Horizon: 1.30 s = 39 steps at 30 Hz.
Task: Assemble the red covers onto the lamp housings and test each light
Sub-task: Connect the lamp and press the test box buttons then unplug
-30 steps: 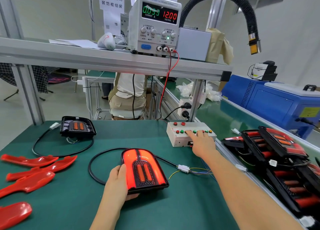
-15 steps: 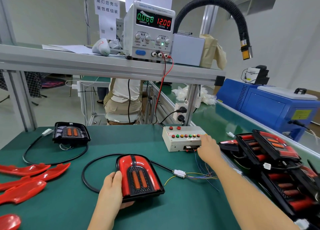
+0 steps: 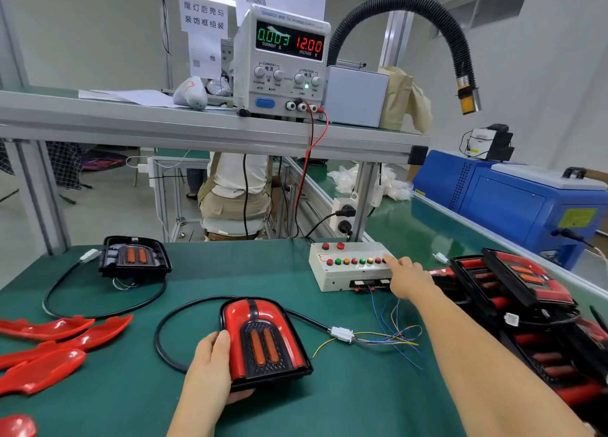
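A lamp housing with its red cover fitted [image 3: 263, 338] lies unlit on the green mat in front of me. My left hand [image 3: 207, 371] grips its left edge, thumb on top and fingers underneath. Its black cable loops round to a white connector [image 3: 342, 334] whose thin wires run into the white test box [image 3: 342, 274]. My right hand [image 3: 409, 280] reaches to the box, its index fingertip on the right end of the button row. A bare black housing [image 3: 133, 255] sits at the far left. Several loose red covers [image 3: 49, 348] lie at the left edge.
A stack of covered lamps [image 3: 526, 282] fills the right side of the bench. On the shelf above, the power supply [image 3: 283, 61] reads 0.003 A and 12.00 V. A black hose [image 3: 427, 12] hangs at upper right, above a blue machine [image 3: 513, 203]. A person [image 3: 233, 190] sits behind the bench.
The lamp glowed red a second ago and is dark now. The current reading went from 0.68 to 0.003. My right hand slid rightward along the button row.
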Each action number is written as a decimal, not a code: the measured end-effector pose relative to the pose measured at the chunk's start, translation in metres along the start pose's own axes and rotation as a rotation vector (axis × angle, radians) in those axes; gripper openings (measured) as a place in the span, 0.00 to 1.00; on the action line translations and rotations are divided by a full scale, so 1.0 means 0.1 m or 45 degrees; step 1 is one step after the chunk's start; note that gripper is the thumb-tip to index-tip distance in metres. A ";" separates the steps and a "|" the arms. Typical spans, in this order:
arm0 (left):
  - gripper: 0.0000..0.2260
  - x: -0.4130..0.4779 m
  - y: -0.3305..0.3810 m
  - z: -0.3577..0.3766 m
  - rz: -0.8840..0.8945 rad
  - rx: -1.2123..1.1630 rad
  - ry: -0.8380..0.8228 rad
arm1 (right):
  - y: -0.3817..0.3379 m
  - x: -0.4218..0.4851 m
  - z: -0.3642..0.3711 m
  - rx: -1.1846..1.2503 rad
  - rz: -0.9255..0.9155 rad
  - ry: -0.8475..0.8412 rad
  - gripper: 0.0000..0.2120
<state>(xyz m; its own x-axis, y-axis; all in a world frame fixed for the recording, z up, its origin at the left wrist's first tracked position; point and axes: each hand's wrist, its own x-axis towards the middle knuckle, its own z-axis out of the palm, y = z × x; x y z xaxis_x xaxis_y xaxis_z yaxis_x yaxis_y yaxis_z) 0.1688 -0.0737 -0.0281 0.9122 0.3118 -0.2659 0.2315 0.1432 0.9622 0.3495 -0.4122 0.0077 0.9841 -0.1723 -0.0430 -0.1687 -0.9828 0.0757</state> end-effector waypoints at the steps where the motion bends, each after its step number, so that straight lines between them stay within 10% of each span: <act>1: 0.15 0.00 0.00 0.00 0.000 0.001 -0.001 | 0.00 0.00 0.00 0.003 0.001 0.001 0.32; 39: 0.16 -0.04 0.01 0.02 0.045 0.044 0.004 | -0.06 -0.04 -0.02 -0.181 0.007 0.037 0.28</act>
<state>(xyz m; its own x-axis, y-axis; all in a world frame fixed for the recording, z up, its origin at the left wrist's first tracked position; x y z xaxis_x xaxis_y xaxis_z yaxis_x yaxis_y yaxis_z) 0.1660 -0.0770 -0.0255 0.9190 0.3191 -0.2318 0.2108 0.0992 0.9725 0.3471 -0.4055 0.0096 0.9848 -0.1734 -0.0139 -0.1664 -0.9621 0.2162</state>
